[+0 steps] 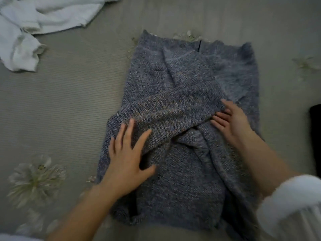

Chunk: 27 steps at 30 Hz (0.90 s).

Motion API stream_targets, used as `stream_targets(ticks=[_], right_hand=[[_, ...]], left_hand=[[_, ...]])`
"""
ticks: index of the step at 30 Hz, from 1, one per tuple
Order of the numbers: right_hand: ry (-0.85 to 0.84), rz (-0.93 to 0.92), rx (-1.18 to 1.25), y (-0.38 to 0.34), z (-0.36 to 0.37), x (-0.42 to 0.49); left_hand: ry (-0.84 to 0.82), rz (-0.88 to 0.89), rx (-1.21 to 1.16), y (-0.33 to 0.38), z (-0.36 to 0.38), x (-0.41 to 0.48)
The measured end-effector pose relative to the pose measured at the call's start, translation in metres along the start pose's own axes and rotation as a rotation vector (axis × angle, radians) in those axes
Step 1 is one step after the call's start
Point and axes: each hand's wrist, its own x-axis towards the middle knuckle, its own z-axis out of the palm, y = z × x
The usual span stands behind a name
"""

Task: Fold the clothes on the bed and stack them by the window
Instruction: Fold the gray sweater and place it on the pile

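Sweater point(184, 188) is mid-fold; I'd put this one item at about halfway. The grey knit lies flat on the bed point(69, 84), directly under both hands. Its side panels look turned in. One sleeve point(173, 110) is laid diagonally across the body, running from the left hand point(126, 157) over to the right hand point(232, 122).

Left hand: fingers straight and spread, palm down, pressing the sleeve's near end. Right hand: fingers straight, lying flat where the sleeve meets the right-side panel. Neither grips anything, they're just flattening.

Left to do on it, as I read it: fold it end over end into a compact block, then carry it off.

Well beyond the left hand, up and to its left, a white garment point(43, 16) lies crumpled and unfolded, so at least one more item is pending. A dark thing point(316, 136) sits out past the right hand, cut off by the frame edge; I can't tell what it is.

No window and no stack in view, so I can't confirm how many items are finished.

Containers: none visible, no basket, bin or drawer. Both garments lie directly on the bed cover.

The white rolled cuff point(291, 202) on the right forearm is worn clothing, not laundry.
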Motion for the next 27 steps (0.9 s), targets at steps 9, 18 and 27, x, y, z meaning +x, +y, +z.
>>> stream_targets(ticks=[9,18,27], right_hand=[[0.167,-0.539,-0.214,-0.065,0.036,0.033],[0.291,-0.453,-0.944,-0.054,-0.022,0.072],[-0.248,-0.833,-1.718,0.057,0.007,0.03]], left_hand=[[0.177,-0.204,-0.072,-0.001,-0.01,-0.024],[-0.194,-0.012,0.078,0.049,-0.002,-0.016],[-0.041,-0.219,0.178,0.017,0.046,0.021]])
